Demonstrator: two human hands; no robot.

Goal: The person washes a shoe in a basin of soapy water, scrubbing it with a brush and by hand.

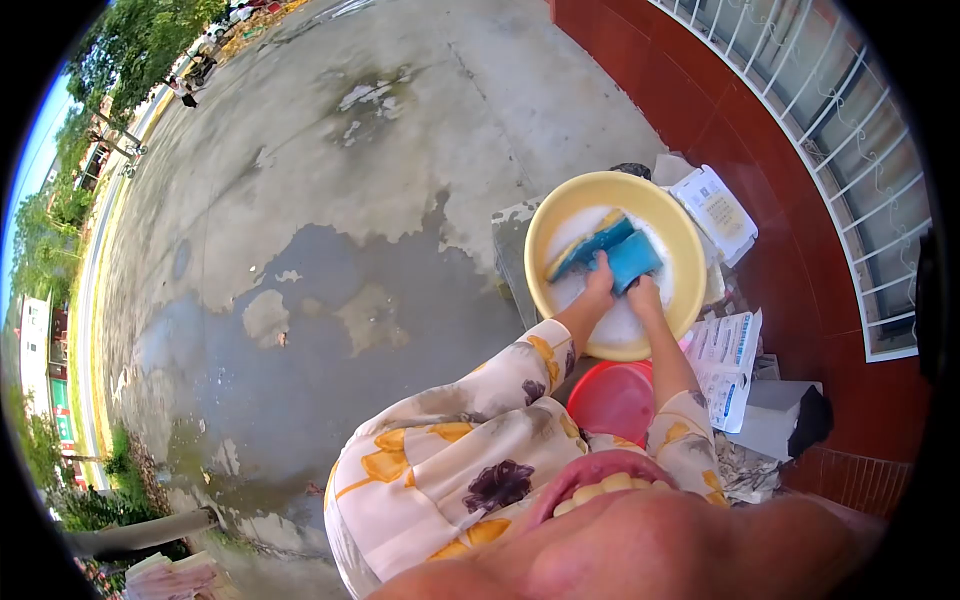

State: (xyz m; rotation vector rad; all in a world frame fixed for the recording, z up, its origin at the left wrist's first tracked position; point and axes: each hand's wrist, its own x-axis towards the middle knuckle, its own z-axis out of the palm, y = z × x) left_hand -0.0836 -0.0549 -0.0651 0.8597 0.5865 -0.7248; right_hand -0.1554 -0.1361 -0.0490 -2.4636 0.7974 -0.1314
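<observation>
Left hand: closed around the blue cloth at its near edge.
Right hand: also closed on it, presumably to steady it.
Basin: holds cloth and suds (its high walls likely contain splashes).

Both arms stretch forward; left fingers and right fingers grip close together.

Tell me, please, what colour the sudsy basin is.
The basin is pale yellow, shown best in the head view.

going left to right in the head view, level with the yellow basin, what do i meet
Roadside trees, wet patch on the concrete, yellow basin, labelled white packaging, red wall, white window grille
</observation>
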